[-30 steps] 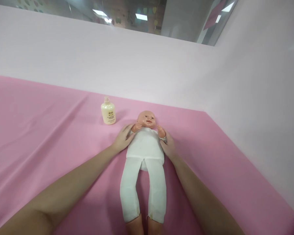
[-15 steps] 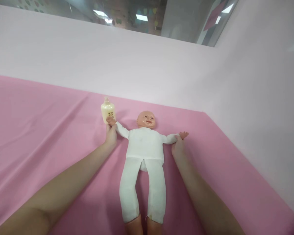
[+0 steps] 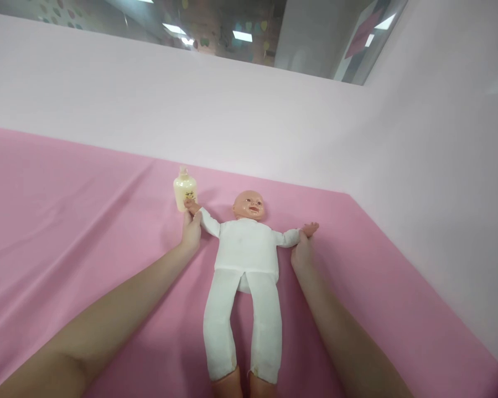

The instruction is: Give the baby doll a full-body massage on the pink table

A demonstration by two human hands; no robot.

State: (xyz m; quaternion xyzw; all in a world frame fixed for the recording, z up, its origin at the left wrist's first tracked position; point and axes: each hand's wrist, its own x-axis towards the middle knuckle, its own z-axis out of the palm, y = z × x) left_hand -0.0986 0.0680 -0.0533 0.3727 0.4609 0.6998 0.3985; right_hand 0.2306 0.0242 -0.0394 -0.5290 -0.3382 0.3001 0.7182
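Pale wall (image 3: pixel 182 105) — above it, apparently a window (image 3: pixel 216 25) — bright lights (image 3: pixel 243 36).

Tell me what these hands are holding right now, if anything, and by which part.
The doll, by its arms: the left hand grips one forearm near the wrist, the right hand the other, also near the wrist.

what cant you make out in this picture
All in the head view:
- Feet of the doll: cut off by the bottom edge.
- Wording on the bottle: too small and blurred, partly covered by the doll's hand.
- Some fingers of the left hand and right hand: hidden behind the hands themselves and the doll's arms.
- Details in the glass pane: too blurred.
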